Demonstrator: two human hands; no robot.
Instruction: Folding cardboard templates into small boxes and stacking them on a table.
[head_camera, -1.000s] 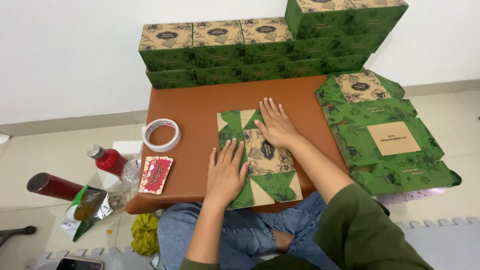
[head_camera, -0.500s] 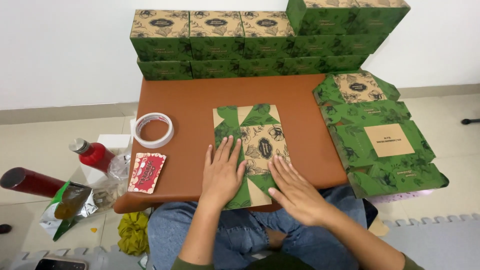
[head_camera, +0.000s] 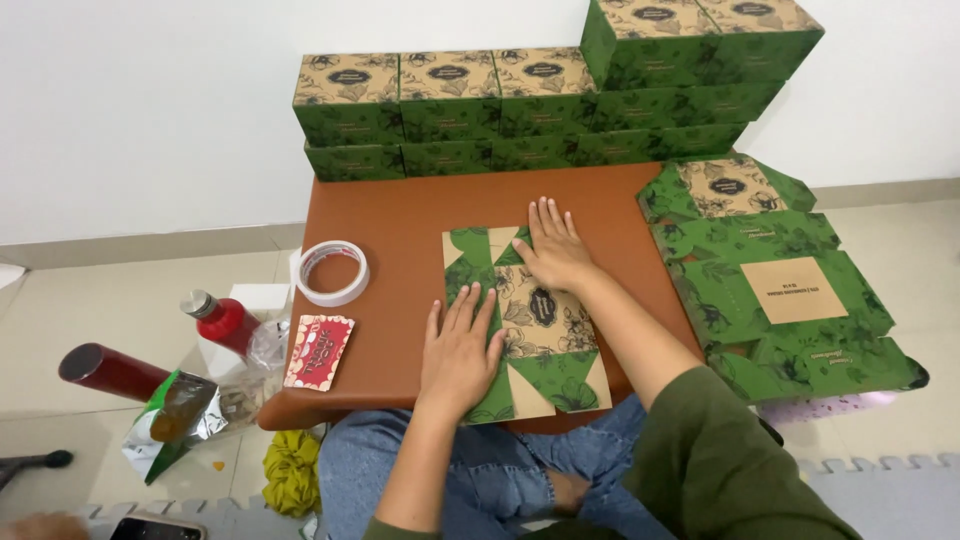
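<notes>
Only one view exists, from a camera worn on the person's head. It looks steeply down and forward over the person's own lap onto the brown counter (head_camera: 400, 215), which fills the middle of the frame at arm's reach. The left hand (head_camera: 460, 350) and right hand (head_camera: 553, 250) enter from the bottom edge. The far edge of the view reaches the white wall (head_camera: 150, 100); the floor (head_camera: 100, 290) shows to either side. No second view shares the scene.
</notes>
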